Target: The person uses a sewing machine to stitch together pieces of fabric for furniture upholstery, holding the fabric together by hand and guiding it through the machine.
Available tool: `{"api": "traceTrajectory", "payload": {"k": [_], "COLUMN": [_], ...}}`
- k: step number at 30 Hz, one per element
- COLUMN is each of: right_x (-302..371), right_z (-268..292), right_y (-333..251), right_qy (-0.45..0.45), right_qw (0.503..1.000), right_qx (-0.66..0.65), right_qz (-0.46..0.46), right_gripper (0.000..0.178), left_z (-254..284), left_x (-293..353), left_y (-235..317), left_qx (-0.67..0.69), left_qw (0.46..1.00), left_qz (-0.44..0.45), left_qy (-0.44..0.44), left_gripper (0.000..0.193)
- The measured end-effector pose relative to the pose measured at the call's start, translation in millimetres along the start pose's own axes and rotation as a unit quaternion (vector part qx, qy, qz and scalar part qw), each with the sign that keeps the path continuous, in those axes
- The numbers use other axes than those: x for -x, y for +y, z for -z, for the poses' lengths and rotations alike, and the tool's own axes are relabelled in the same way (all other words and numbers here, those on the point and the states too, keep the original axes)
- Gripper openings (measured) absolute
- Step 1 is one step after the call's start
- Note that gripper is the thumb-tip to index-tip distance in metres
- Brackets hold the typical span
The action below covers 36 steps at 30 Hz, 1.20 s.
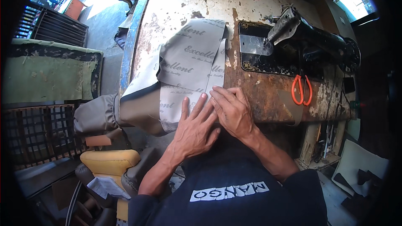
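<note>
Grey fabric strip (190, 65) lengthwise away, under both hands' (215, 119) flat grip.

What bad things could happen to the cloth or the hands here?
The grey fabric hangs off the table's near edge, so it might slide down if the left hand and right hand lift. The table's rusty, flaking top could snag or stain it. The orange scissors lie near that edge and might get knocked off.

bare tabletop (201, 0) beyond the fabric (190, 58), sewing machine (310, 37) and scissors (301, 88) blocking right
</note>
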State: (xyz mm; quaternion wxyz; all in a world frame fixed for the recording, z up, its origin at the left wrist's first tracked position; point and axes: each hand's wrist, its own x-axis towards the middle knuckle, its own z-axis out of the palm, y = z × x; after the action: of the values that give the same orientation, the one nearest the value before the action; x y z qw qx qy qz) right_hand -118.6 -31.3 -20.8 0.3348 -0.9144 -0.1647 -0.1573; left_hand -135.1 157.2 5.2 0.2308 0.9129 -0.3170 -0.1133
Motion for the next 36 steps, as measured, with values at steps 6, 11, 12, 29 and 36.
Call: {"api": "traceTrajectory", "payload": {"k": [6,11,12,29,36], "right_x": [-11.1,-16.4,-17.0,-24.3,-25.8], "right_z": [3.0,5.3,4.6,-4.9,-3.6], "right_y": [6.6,8.3,7.3,2.5,6.1], "right_qy": [-0.027,-0.051,-0.053,-0.025,-0.039], "right_qw": [0.999,0.998,0.998,0.999,0.999], "right_qx": [0.004,0.022,0.024,0.026,0.029], "right_qz": [0.039,0.033,0.027,-0.025,-0.022], "right_gripper": [0.021,0.025,0.025,0.016,0.020], "left_z": [34.6,68.4,70.8,56.7,51.9], "left_x": [-22.3,-69.7,-77.5,-194.1,-222.6], "left_y": [-54.0,-111.6,-118.3,-108.5,-109.3], "left_qx": [-0.090,-0.176,-0.188,-0.160,-0.052], "left_qw": [0.984,0.979,0.978,0.922,0.956], "left_qz": [0.019,-0.022,-0.023,-0.109,-0.072], "left_qy": [0.154,0.097,0.082,0.334,0.279], "left_gripper": [0.053,0.041,0.032,0.051,0.067]}}
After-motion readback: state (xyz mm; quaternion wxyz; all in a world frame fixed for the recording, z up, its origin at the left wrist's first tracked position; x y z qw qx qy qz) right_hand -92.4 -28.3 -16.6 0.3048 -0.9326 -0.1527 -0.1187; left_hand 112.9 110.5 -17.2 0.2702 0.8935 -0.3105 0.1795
